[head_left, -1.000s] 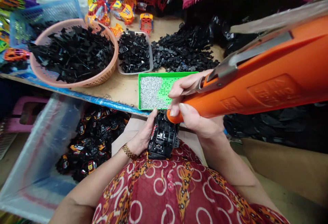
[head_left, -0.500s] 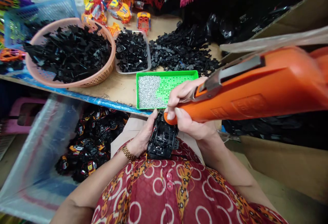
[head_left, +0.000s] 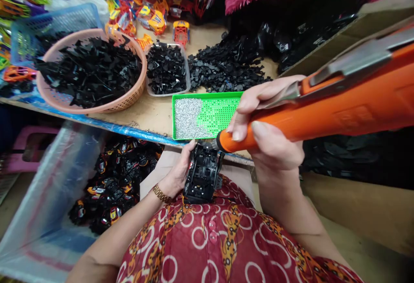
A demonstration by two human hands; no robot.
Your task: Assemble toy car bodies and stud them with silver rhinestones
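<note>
My left hand (head_left: 179, 168) is closed round the left side of a black toy car chassis (head_left: 202, 177), held underside up against my lap. In my right hand (head_left: 271, 123) is an orange electric screwdriver (head_left: 323, 114), its grey lever under my fingers. The tool's dark nose points left, just beyond the chassis's upper right corner; I cannot make out whether its bit touches anything. Right behind the nose lies a green tray (head_left: 223, 106) with small silver screws (head_left: 187, 117) heaped in its left part.
A pink basket (head_left: 142, 82) and a clear tub (head_left: 187, 69) hold black plastic parts. More black parts (head_left: 226, 65) lie loose on the table. Orange toy car bodies (head_left: 181, 33) stand behind. At lower left, a plastic-lined bin (head_left: 42, 201) contains toy cars. Cardboard (head_left: 355, 214) stands at right.
My right hand has moved the screwdriver right and up, off the top of the chassis, uncovering more of its underside. My left hand still holds the chassis in nearly the same place.
</note>
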